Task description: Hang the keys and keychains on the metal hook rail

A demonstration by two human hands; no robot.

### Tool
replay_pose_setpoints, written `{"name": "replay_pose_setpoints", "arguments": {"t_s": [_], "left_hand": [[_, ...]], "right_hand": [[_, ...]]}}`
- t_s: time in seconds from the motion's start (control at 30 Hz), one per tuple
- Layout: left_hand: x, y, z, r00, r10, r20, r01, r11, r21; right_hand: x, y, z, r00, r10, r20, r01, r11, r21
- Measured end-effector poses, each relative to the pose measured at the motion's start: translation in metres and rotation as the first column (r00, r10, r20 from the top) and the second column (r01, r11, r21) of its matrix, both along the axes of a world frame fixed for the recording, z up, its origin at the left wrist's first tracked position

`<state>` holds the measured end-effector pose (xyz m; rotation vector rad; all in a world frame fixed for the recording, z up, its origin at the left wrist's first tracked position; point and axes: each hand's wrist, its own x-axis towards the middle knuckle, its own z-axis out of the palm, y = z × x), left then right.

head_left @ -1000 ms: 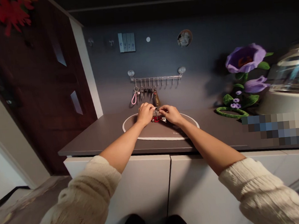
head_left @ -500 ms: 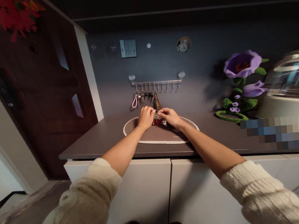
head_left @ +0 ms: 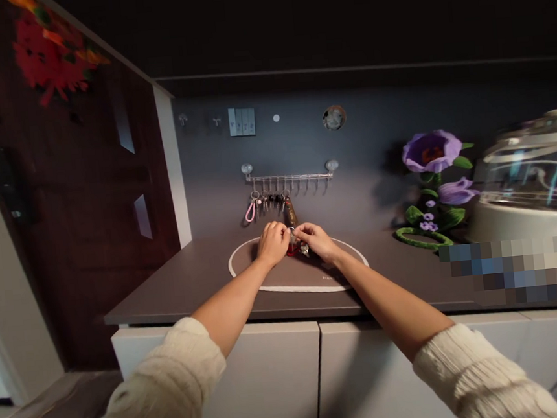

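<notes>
Over the oval mat [head_left: 314, 277] on the counter, my left hand [head_left: 273, 242] and my right hand [head_left: 316, 239] meet with fingertips pinched. Between them they grip a small metal key ring [head_left: 291, 230]. Below the ring hang a red piece [head_left: 290, 249] and a silvery trinket [head_left: 304, 250], too small to make out fully. Just beyond my hands, several keys [head_left: 272, 201] hang from a clear hook rail [head_left: 290, 178] on the wall. A pink strap [head_left: 250, 211] hangs at the left, and a brown lettered tag [head_left: 290, 212] is right behind the ring.
Purple artificial flowers [head_left: 432, 153] stand on the counter [head_left: 168, 290] at the right, beside a white appliance [head_left: 509, 224] with a clear top. White cabinet doors [head_left: 225, 383] are below. A dark door [head_left: 79, 220] is on the left, and a dark overhead cabinet [head_left: 292, 25] above.
The view has tilted up, so the scene sits lower in the picture. Both hands keep hold of the key ring, with little visible change in their grip.
</notes>
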<state>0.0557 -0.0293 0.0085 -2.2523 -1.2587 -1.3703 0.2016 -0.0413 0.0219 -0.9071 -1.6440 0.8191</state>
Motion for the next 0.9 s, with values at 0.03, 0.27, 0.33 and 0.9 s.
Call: {"name": "replay_pose_setpoints", "arguments": {"t_s": [0.03,0.27,0.33,0.9], "left_hand": [[0.0,0.0,0.0,1.0,-0.003,-0.003,0.003,1.0,0.001],[0.002,-0.002,-0.001,1.0,-0.011,-0.025,0.01,1.0,-0.014],[0.002,-0.002,-0.001,0.999,-0.007,-0.034,0.006,1.0,-0.013],[0.001,0.002,-0.002,0.994,0.086,-0.067,-0.087,0.996,-0.011]], "right_hand": [[0.0,0.0,0.0,1.0,-0.006,-0.004,0.006,1.0,0.002],[0.002,0.007,-0.007,1.0,0.001,-0.012,-0.001,0.999,0.044],[0.003,0.011,-0.009,1.0,-0.006,-0.001,0.006,0.998,0.066],[0.001,0.033,0.032,0.975,-0.122,-0.187,0.131,0.991,0.035]]}}
